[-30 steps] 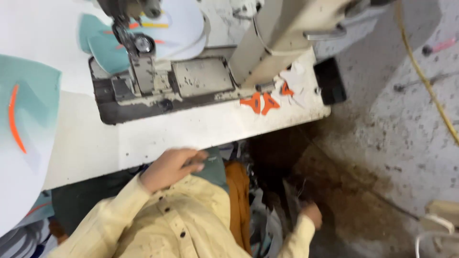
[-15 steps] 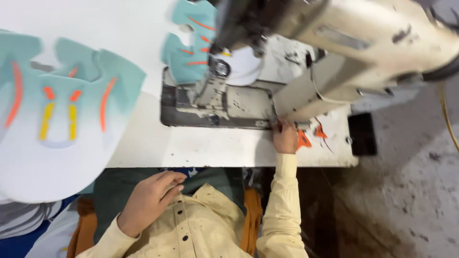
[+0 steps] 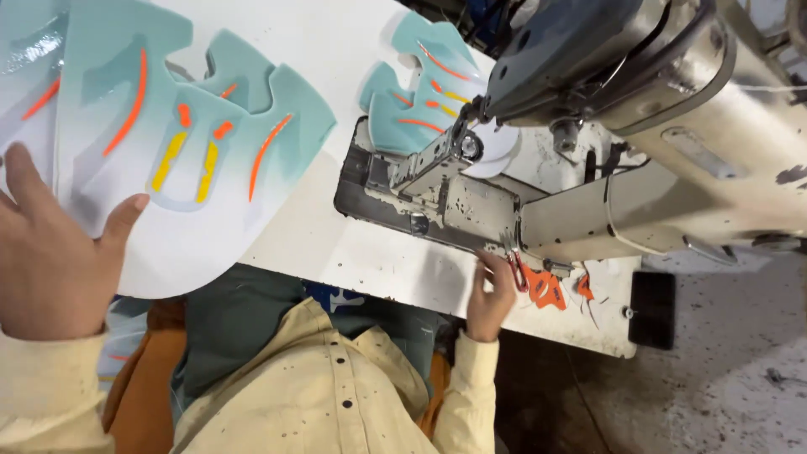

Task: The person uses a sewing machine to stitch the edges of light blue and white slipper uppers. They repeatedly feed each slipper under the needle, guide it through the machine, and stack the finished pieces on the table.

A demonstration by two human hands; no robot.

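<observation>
My left hand [image 3: 46, 261] is at the left edge, thumb on top of a teal-and-white shoe upper panel [image 3: 193, 168] with orange and yellow marks, gripping its lower edge. The panel lies over more of the same kind at the table's left. My right hand [image 3: 490, 296] reaches up to the front of the sewing machine base [image 3: 445, 206]. Its fingertips touch a small red-handled tool [image 3: 514, 271] next to orange scraps [image 3: 548, 290]. Whether it grips the tool is unclear. Another teal panel [image 3: 420, 92] lies behind the needle area.
The large cream sewing machine arm [image 3: 672, 109] overhangs the right half of the white table [image 3: 336, 244]. A black block [image 3: 652, 309] sits at the table's right end. Speckled concrete floor [image 3: 723, 378] shows to the right. My yellow shirt fills the bottom.
My left hand has risen from my lap and taken hold of the teal panel on the left. The right hand stays by the orange scraps. The view has shifted.
</observation>
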